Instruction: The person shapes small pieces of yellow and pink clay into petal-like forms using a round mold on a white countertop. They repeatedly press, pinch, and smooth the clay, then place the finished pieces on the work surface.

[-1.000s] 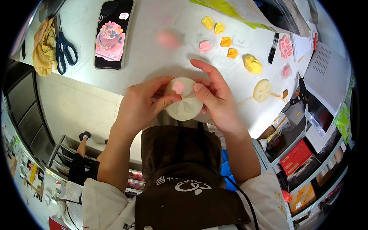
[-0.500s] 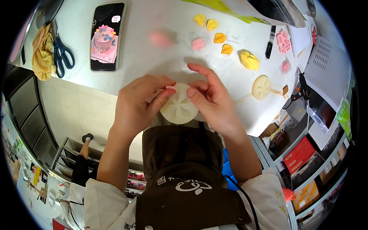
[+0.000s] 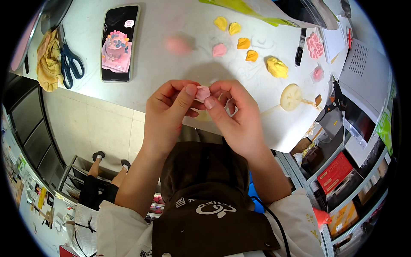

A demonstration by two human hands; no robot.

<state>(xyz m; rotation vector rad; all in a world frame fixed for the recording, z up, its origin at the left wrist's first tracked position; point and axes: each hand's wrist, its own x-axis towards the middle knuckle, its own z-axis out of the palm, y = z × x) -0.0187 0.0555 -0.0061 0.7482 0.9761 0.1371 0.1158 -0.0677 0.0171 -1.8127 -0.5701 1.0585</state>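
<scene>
A small pale pink petal (image 3: 203, 93) with a ruffled edge is pinched at the fingertips of both hands, just over the near edge of the table. My left hand (image 3: 171, 107) grips its left side between thumb and fingers. From the right, my right hand (image 3: 235, 115) holds the other side with thumb and forefinger. Partly hidden below the hands is a round cream mold (image 3: 203, 115). Beyond them lie another pink petal (image 3: 219, 50), yellow petals (image 3: 221, 23), orange petals (image 3: 243, 43) and a crumpled yellow lump (image 3: 277, 67). A smeared pink patch (image 3: 180, 44) is to their left.
A phone (image 3: 117, 77) showing a pink cake lies at left, beside scissors (image 3: 70, 64) and a yellow cloth (image 3: 48, 64). To the right are a second round mold (image 3: 291, 97), a black marker (image 3: 301, 47) and a glue gun (image 3: 338, 96). Another person's legs (image 3: 96, 182) show at lower left.
Both hands have drawn together around the pink petal, which is now away from the round mold. The mold, earlier held up between the hands, now sits mostly hidden beneath them.
</scene>
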